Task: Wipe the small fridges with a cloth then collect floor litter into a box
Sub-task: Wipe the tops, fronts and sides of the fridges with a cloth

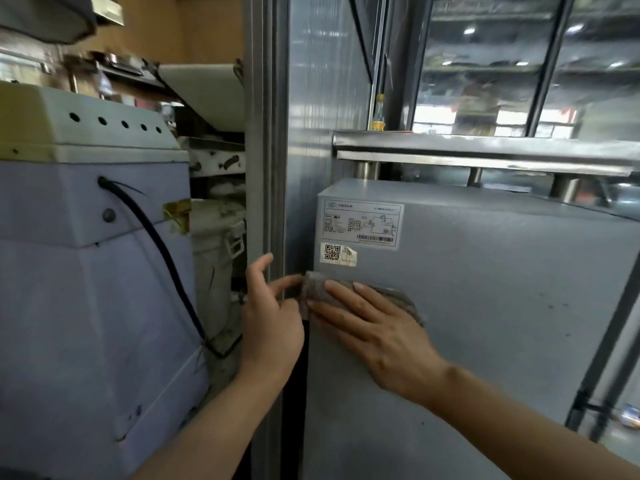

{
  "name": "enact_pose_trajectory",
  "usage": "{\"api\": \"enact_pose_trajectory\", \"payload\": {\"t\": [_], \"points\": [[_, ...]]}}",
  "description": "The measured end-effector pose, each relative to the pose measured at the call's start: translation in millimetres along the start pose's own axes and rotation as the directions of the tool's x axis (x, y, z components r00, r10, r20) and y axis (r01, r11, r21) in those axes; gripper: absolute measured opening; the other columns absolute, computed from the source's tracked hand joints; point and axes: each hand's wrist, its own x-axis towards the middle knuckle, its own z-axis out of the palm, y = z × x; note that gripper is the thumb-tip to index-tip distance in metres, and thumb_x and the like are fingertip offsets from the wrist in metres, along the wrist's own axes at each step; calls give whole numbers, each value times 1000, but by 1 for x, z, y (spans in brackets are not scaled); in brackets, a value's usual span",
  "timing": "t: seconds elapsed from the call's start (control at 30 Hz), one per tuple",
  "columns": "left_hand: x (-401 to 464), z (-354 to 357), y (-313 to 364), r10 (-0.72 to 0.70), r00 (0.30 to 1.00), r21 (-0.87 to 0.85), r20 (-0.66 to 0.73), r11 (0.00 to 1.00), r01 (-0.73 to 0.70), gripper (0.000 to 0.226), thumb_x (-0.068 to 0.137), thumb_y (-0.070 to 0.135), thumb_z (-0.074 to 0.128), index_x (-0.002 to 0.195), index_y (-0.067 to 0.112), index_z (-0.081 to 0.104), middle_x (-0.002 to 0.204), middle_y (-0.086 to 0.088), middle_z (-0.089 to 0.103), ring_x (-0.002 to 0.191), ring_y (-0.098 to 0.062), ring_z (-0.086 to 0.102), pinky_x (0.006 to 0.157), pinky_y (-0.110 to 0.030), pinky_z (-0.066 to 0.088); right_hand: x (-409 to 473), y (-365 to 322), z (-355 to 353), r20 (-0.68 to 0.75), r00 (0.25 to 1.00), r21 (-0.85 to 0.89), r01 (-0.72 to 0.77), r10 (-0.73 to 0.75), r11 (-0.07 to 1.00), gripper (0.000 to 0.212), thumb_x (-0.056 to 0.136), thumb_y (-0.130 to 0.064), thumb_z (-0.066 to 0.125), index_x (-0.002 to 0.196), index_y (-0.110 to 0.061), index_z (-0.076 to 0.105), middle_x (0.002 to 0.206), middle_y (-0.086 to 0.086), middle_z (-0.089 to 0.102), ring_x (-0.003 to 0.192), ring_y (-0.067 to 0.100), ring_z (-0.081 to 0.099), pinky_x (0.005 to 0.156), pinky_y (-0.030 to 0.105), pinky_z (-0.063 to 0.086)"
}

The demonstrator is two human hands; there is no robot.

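Note:
A small grey fridge (pixel 485 289) stands at the right, its side panel facing me, with a white label and a QR sticker near its top left corner. My right hand (pixel 374 334) lies flat with straight fingers on a grey cloth (pixel 317 289), pressing it against the fridge's side just below the stickers. My left hand (pixel 270 317) is beside it at the fridge's left edge, its fingertips touching the cloth's left end; I cannot tell whether they pinch it.
A pale blue and white machine (pixel 86 271) with a black cable fills the left. A grey metal post (pixel 266 150) runs between it and the fridge. A steel shelf (pixel 485 150) sits just above the fridge, with glass panes behind.

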Motion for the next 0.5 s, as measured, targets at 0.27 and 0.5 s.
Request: {"api": "enact_pose_trajectory", "payload": {"t": [0.27, 0.5], "points": [[2, 9, 9, 107, 994, 11, 17, 994, -107, 50, 89, -4, 43, 125, 31, 41, 105, 3, 66, 93, -8, 64, 87, -36, 53, 29, 55, -26, -206, 953, 12, -225, 223, 974, 48, 91, -18, 42, 139, -14, 43, 147, 5, 40, 140, 29, 27, 114, 42, 18], [-21, 21, 9, 232, 971, 120, 63, 964, -238, 67, 83, -9, 47, 137, 29, 32, 136, 6, 50, 121, -9, 50, 102, -38, 45, -49, -4, 9, -24, 997, -2, -73, 72, 997, 49, 91, -18, 34, 139, -16, 44, 150, -3, 32, 141, 26, 24, 116, 38, 14]]}}
